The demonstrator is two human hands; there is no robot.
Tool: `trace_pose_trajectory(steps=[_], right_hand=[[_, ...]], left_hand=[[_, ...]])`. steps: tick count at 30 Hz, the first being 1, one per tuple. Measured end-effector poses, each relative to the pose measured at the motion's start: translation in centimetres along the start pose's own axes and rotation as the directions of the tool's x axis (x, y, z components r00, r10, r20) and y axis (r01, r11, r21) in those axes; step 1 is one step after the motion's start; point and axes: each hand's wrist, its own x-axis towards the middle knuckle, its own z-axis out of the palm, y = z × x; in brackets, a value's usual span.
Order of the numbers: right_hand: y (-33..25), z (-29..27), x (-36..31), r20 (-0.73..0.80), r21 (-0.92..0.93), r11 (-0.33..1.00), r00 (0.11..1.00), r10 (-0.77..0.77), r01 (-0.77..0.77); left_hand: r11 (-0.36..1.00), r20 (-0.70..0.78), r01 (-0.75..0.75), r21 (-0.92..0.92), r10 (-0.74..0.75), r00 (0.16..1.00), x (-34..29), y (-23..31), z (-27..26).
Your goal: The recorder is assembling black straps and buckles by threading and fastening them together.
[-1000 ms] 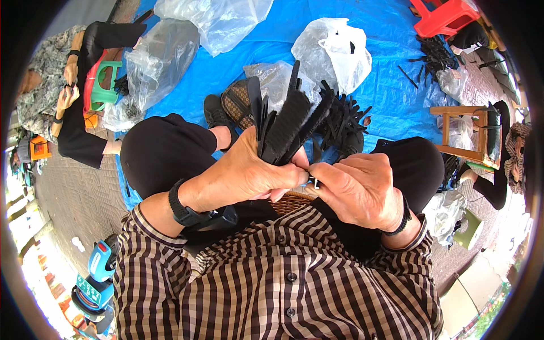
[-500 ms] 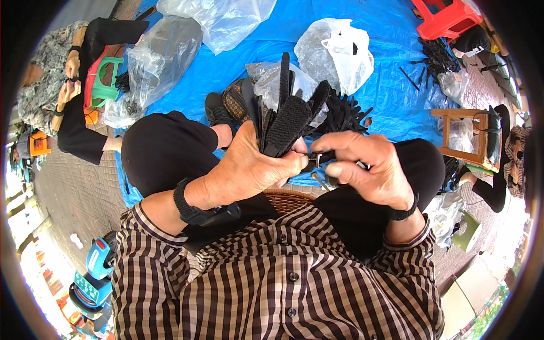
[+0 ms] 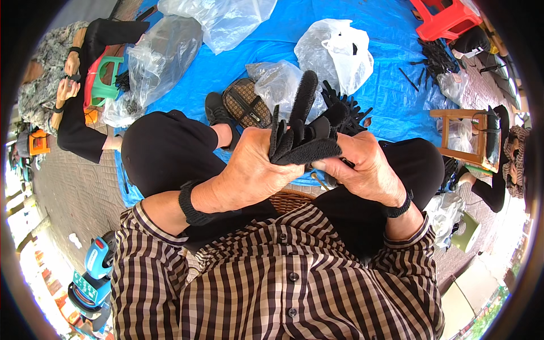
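Observation:
A bundle of black hook-and-loop straps (image 3: 306, 107) fans upward from my left hand (image 3: 252, 170), which is closed round its lower part. One fuzzy strap end bends over to the right, across the gap between my hands. My right hand (image 3: 368, 170) is closed against the right side of the bundle, thumb pressed inward, with black strap material between thumb and fingers. Its fingertips are partly hidden behind the straps. Below both hands, the rim of a brown wicker basket (image 3: 289, 201) shows between my knees.
A blue tarp (image 3: 255, 42) carries clear plastic bags (image 3: 164, 59), a white bag (image 3: 334, 54), a pile of black straps (image 3: 348, 116) and a brown patterned bag (image 3: 246, 102). A wooden stool (image 3: 481, 139) stands right, a red stool (image 3: 447, 20) far right. Another person's hands (image 3: 68, 88) work at left.
The bundle has tilted and turned, its strap ends now leaning right and lower. My right hand has moved closer against it, and the small metal piece seen by its fingertips is hidden.

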Motion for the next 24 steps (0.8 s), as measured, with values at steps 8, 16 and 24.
trace_pose_trajectory(steps=[8,16,24], right_hand=[[0.5,-0.5,0.5,0.157,0.238,0.95,0.973,0.169,-0.203],[0.9,0.1,0.1,0.095,0.145,0.978,0.986,0.134,-0.147],[1.4,0.6,0.0,0.117,0.179,0.976,0.987,0.107,-0.127]], left_hand=[[0.993,0.048,0.046,-0.111,-0.041,0.998,0.2,-0.1,0.4],[0.971,0.198,0.235,-0.035,-0.224,0.954,1.1,2.5,-0.7],[0.847,0.304,0.489,-0.209,-0.419,0.856,0.7,2.2,-1.4]])
